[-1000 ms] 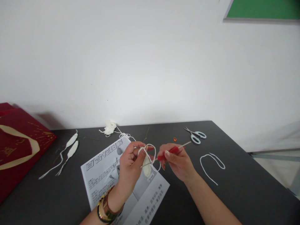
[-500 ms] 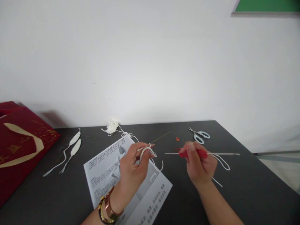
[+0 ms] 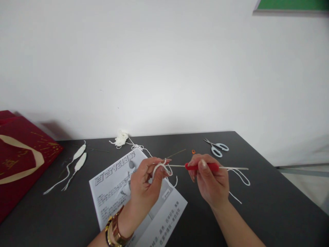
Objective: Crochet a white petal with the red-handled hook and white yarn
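Observation:
My left hand (image 3: 147, 181) pinches a small loop of white yarn (image 3: 168, 170) between thumb and fingers, above a printed sheet (image 3: 110, 199). A thin wire (image 3: 177, 153) sticks out beyond its fingertips. My right hand (image 3: 209, 176) is closed around the red handle of a crochet hook (image 3: 201, 166). The hook's left metal end reaches to the yarn loop; whether it passes through a stitch I cannot tell. Its other metal end points right. From the left hand a strand of yarn runs back to a loose white yarn bundle (image 3: 121, 139) near the wall.
Light-blue scissors (image 3: 217, 150) and an orange stitch marker (image 3: 193, 151) lie at the back right. A white cord (image 3: 243, 178) is beside my right hand. Two white crocheted petals (image 3: 80, 161) with tails and a red gift bag (image 3: 23, 157) are on the left of the dark table (image 3: 259, 209).
My right hand has moved left with the crochet hook, bringing its tip from apart to the yarn loop. The left hand keeps its pinch. The view has shifted slightly.

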`<state>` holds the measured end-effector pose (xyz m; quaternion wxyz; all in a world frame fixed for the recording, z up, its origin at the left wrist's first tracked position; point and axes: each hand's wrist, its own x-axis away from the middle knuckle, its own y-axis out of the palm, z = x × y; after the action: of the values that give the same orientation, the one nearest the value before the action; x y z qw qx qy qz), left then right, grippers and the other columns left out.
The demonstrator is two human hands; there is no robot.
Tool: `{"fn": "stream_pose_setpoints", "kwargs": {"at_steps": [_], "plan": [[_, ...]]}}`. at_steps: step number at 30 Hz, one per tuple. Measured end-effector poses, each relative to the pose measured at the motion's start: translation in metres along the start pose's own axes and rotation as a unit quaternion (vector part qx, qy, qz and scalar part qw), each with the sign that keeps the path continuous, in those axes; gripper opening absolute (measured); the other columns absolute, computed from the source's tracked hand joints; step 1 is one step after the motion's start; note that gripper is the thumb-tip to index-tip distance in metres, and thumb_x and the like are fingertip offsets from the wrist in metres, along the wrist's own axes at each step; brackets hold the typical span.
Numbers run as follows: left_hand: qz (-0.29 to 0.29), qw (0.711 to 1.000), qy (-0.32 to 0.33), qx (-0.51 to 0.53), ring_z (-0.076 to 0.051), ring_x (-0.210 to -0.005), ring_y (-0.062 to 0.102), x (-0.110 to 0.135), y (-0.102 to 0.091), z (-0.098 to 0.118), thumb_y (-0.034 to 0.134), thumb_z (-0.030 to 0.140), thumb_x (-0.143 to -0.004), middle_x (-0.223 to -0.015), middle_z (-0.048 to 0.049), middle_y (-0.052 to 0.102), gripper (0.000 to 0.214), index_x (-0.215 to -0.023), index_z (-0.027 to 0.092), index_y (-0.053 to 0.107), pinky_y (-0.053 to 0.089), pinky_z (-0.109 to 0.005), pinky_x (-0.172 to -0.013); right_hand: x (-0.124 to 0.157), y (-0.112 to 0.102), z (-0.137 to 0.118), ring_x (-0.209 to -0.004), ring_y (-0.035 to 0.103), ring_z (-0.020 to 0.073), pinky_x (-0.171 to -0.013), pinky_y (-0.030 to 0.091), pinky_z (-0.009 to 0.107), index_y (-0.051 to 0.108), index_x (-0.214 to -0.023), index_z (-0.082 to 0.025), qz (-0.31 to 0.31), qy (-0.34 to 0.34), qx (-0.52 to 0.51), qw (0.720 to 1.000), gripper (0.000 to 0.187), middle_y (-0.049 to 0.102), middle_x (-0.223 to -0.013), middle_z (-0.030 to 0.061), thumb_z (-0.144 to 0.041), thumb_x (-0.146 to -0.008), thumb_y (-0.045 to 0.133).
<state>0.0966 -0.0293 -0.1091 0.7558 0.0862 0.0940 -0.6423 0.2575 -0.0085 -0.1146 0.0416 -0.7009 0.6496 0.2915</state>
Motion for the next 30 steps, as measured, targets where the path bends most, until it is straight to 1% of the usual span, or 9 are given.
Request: {"fn": "stream_pose_setpoints", "kwargs": {"at_steps": [3,7,12,14,17,19,23,27,30], "plan": [[0.004,1.000,0.006,-0.006,-0.018,-0.064,0.068,0.001,-0.001,0.002,0.062,0.020,-0.077,-0.090,-0.0058,0.073,0.015,-0.090,0.023,0.056,0.052,-0.030,-0.063,0.001,0.000,-0.001,-0.051,0.047,0.0107,-0.042,0.034,0.024,0.068,-0.083,-0.019,-0.011,-0.001,-0.004,1.000,0.019,0.059,-0.066,0.0019,-0.028,-0.089,0.052],[0.005,1.000,0.018,-0.010,-0.018,-0.063,0.068,0.001,-0.001,0.000,0.062,0.018,-0.077,-0.089,-0.0053,0.073,0.015,-0.090,0.023,0.056,0.052,-0.029,-0.061,0.001,0.001,-0.004,-0.050,0.046,0.0103,-0.042,0.033,0.023,0.067,-0.080,-0.019,-0.002,0.001,-0.023,1.000,0.020,0.055,-0.063,0.0005,-0.029,-0.089,0.051],[-0.004,0.994,0.098,-0.040,-0.015,-0.063,0.068,0.000,-0.001,-0.011,0.057,0.015,-0.081,-0.090,-0.0041,0.073,0.017,-0.096,0.021,0.054,0.053,-0.026,-0.058,0.002,0.002,-0.005,-0.050,0.045,0.0099,-0.043,0.032,0.023,0.066,-0.080,-0.019,-0.005,-0.005,-0.010,1.000,0.021,0.055,-0.063,0.0005,-0.030,-0.089,0.051],[-0.004,0.993,0.113,-0.045,-0.014,-0.063,0.068,0.001,-0.001,-0.015,0.055,0.013,-0.083,-0.091,-0.0042,0.073,0.017,-0.098,0.021,0.053,0.054,-0.025,-0.058,0.001,0.002,-0.006,-0.050,0.045,0.0102,-0.044,0.032,0.023,0.066,-0.078,-0.018,0.020,-0.032,0.008,0.999,0.021,0.056,-0.062,0.0007,-0.028,-0.089,0.051],[-0.007,0.993,0.111,-0.040,-0.014,-0.065,0.068,0.002,-0.002,-0.018,0.055,0.012,-0.083,-0.094,-0.0040,0.072,0.018,-0.099,0.021,0.053,0.055,-0.026,-0.060,-0.001,0.003,-0.007,-0.050,0.044,0.0104,-0.045,0.032,0.024,0.066,-0.073,-0.018,0.097,-0.083,0.029,0.991,0.021,0.055,-0.061,0.0007,-0.026,-0.088,0.053],[-0.009,0.993,0.111,-0.039,-0.014,-0.066,0.069,0.003,-0.003,-0.019,0.055,0.012,-0.083,-0.095,-0.0037,0.072,0.019,-0.099,0.022,0.053,0.056,-0.026,-0.061,-0.002,0.004,-0.007,-0.049,0.043,0.0100,-0.043,0.031,0.024,0.065,-0.072,-0.018,0.114,-0.073,0.012,0.991,0.023,0.054,-0.061,0.0002,-0.027,-0.088,0.052],[-0.006,0.993,0.106,-0.052,-0.012,-0.064,0.068,0.003,-0.002,-0.017,0.055,0.013,-0.084,-0.093,-0.0028,0.072,0.017,-0.098,0.022,0.053,0.055,-0.025,-0.060,0.000,0.004,-0.008,-0.050,0.043,0.0098,-0.044,0.030,0.024,0.065,-0.075,-0.018,0.067,-0.037,-0.031,0.997,0.023,0.052,-0.060,-0.0009,-0.027,-0.090,0.050],[-0.005,0.993,0.097,-0.073,-0.012,-0.063,0.068,0.003,-0.002,-0.015,0.054,0.013,-0.084,-0.093,-0.0027,0.073,0.016,-0.098,0.022,0.052,0.053,-0.024,-0.059,0.003,0.004,-0.007,-0.053,0.044,0.0103,-0.047,0.032,0.025,0.066,-0.077,-0.018,0.008,-0.040,-0.011,0.999,0.022,0.057,-0.063,0.0008,-0.026,-0.090,0.050],[-0.006,0.991,0.102,-0.087,-0.012,-0.065,0.068,0.003,-0.002,-0.014,0.054,0.014,-0.084,-0.093,-0.0022,0.073,0.016,-0.098,0.023,0.052,0.053,-0.023,-0.059,0.003,0.004,-0.006,-0.055,0.044,0.0105,-0.050,0.033,0.027,0.067,-0.079,-0.018,0.002,-0.057,0.018,0.998,0.021,0.058,-0.064,0.0009,-0.025,-0.090,0.050]]}}
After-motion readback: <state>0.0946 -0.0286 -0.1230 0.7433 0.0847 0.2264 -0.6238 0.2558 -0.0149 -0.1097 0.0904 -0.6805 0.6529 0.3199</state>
